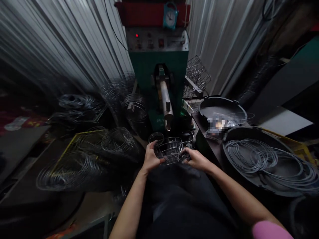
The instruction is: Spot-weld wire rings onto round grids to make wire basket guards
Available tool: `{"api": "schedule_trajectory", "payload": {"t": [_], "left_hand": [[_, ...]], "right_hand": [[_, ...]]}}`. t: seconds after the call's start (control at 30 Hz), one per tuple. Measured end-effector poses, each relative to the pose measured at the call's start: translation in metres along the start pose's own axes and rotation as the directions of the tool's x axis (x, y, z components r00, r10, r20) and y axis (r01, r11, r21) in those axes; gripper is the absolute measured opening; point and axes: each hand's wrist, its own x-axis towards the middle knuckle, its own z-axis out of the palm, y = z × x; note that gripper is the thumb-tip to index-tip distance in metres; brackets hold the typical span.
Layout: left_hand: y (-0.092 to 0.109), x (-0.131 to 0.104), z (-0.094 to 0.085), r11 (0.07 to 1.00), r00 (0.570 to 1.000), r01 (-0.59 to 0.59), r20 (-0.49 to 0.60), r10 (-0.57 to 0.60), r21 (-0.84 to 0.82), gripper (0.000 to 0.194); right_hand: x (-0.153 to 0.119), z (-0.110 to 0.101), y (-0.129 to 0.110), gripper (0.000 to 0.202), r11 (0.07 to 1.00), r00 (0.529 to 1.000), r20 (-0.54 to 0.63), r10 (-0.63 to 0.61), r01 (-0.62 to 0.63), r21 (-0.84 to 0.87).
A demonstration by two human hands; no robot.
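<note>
Low in front of the green machine [139,73], a small round wire frame [170,149] sits between my hands above my lap. My left hand [151,157] curls around its left side, with the thumb along the near edge. On the opposite side, my right hand [195,158] has its fingers bent against the wires. Just beyond the frame is the lower tip of the machine's metal arm [165,98]. Dim light and blur hide the fine wires under my fingers.
Stacks of wire rings [69,169] stand at left. At right, a black round tray [269,182] holds loose wire rings [251,156], with another round tray [221,103] behind it. Wire racks [198,74] lean by the corrugated wall. A small blue clock [170,16] hangs above.
</note>
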Motion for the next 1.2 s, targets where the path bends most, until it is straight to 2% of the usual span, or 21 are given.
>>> {"api": "schedule_trajectory", "payload": {"t": [0.1,0.17,0.23,0.3,0.37,0.5,0.63,0.73,1.0,1.2], "left_hand": [[0.027,-0.006,0.001,0.948,0.994,-0.101,0.058,0.087,0.303,0.094],[0.04,-0.007,0.002,0.905,0.991,-0.136,0.072,0.116,0.402,0.092],[0.048,-0.006,0.002,0.89,0.989,-0.146,0.067,0.13,0.433,0.089],[0.052,-0.004,0.003,0.893,0.988,-0.157,0.067,0.141,0.421,0.085],[0.054,-0.002,0.003,0.904,0.987,-0.162,0.072,0.146,0.396,0.083],[0.052,0.002,0.003,0.92,0.991,-0.134,0.07,0.116,0.368,0.083],[0.05,0.01,0.003,0.933,0.993,-0.108,0.09,0.082,0.344,0.084],[0.05,0.017,0.003,0.937,0.992,-0.093,0.109,0.059,0.336,0.086],[0.047,0.032,0.003,0.949,0.989,-0.106,0.131,0.07,0.296,0.086],[0.041,0.047,0.001,0.956,0.987,-0.106,0.145,0.068,0.275,0.083]], "right_hand": [[0.019,-0.007,-0.036,0.035,0.973,0.995,0.049,0.091,-0.079,-0.217],[0.026,0.0,-0.046,0.032,0.941,0.991,-0.006,0.132,-0.127,-0.313],[0.03,0.011,-0.046,0.029,0.922,0.986,-0.089,0.142,-0.165,-0.349],[0.031,0.022,-0.041,0.025,0.924,0.98,-0.163,0.117,-0.168,-0.343],[0.03,0.029,-0.032,0.024,0.948,0.98,-0.193,0.045,-0.103,-0.301],[0.028,0.027,-0.015,0.026,0.974,0.978,-0.114,-0.176,0.156,-0.164],[0.03,0.015,-0.006,0.027,0.946,0.951,-0.036,-0.307,0.301,-0.12],[0.035,0.012,-0.002,0.033,0.933,0.939,-0.023,-0.343,0.337,-0.128],[0.052,0.013,0.005,0.021,0.911,0.913,-0.062,-0.403,0.393,-0.121],[0.064,0.011,0.004,0.017,0.905,0.909,-0.09,-0.407,0.388,-0.177]]}}
